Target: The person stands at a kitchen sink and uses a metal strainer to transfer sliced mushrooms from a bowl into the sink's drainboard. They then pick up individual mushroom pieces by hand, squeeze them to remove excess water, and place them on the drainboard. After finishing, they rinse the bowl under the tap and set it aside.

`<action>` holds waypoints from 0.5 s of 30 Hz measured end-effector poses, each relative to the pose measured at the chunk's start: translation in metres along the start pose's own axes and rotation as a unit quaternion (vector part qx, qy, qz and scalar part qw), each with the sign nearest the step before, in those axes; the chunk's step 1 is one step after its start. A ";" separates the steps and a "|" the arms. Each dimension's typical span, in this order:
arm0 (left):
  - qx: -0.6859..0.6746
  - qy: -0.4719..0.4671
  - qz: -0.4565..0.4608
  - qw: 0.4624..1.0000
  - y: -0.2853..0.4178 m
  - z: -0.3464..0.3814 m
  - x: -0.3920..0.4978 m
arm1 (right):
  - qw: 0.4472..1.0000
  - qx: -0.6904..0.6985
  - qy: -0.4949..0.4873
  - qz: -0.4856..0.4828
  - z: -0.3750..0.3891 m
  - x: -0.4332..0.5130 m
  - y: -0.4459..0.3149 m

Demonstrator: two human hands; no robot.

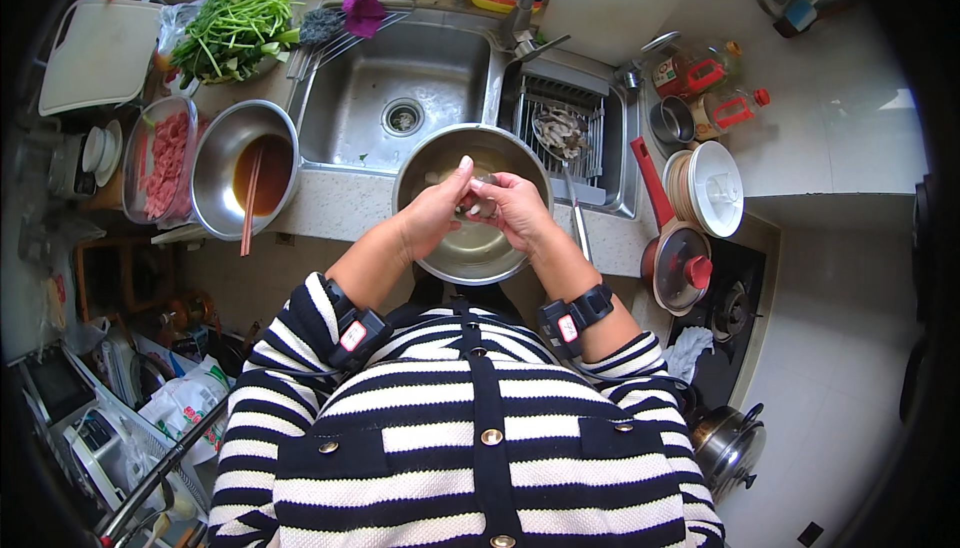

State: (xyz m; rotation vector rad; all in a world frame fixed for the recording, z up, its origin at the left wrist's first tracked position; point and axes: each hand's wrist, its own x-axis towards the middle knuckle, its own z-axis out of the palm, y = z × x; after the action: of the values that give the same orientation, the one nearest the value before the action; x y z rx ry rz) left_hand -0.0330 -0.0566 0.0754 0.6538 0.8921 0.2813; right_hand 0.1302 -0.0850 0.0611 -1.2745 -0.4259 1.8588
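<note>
Both hands meet over a large stainless steel bowl (pixel 480 257) with cloudy liquid in it, at the counter's front edge. Between the fingertips is a small greyish thing, apparently a raw shrimp (pixel 486 207), partly hidden by the fingers. My left hand (pixel 433 219) touches it from the left, thumb raised. My right hand (pixel 523 212) pinches it from the right. To the right, a metal skimmer (pixel 576 210) holding several raw shrimp (pixel 562 133) rests on a wire rack (pixel 597 158) in the smaller sink basin.
Behind the bowl is the larger sink basin (pixel 337 116) under a faucet (pixel 525 15). At left stand a steel bowl (pixel 214 143) with brown sauce and chopsticks (pixel 253 195), sliced meat (pixel 171 161) and leafy greens (pixel 240 34). A red-handled lidded pan (pixel 679 270) is at right.
</note>
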 end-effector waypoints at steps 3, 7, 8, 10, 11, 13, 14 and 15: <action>-0.010 -0.003 0.008 1.000 0.003 0.006 -0.001 | 1.000 0.023 -0.001 0.009 -0.004 0.003 -0.010; -0.013 -0.003 0.036 0.999 0.013 0.005 -0.005 | 1.000 0.005 -0.020 0.009 -0.013 0.004 -0.020; -0.008 0.009 0.048 0.999 0.014 0.006 -0.006 | 0.999 -0.011 -0.034 0.001 -0.015 0.005 -0.022; 0.022 0.020 0.064 0.997 0.018 0.006 -0.006 | 0.998 -0.034 -0.058 0.008 -0.018 0.007 -0.028; 0.038 0.026 0.073 0.996 0.019 0.005 -0.006 | 0.996 -0.044 -0.074 0.009 -0.020 0.008 -0.031; 0.053 0.023 0.075 0.995 0.020 0.006 -0.005 | 0.994 -0.038 -0.103 0.028 -0.021 0.010 -0.037; 0.062 0.022 0.076 0.995 0.020 0.006 -0.005 | 0.993 -0.045 -0.105 0.041 -0.022 0.010 -0.041; 0.061 0.024 0.081 0.995 0.020 0.006 -0.004 | 0.991 -0.012 -0.121 0.056 -0.023 0.011 -0.044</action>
State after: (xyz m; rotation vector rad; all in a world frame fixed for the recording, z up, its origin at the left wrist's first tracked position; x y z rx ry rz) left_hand -0.0301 -0.0455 0.0930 0.8378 0.9087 0.3903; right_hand 0.1685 -0.0534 0.0740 -1.1111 -0.5164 2.1198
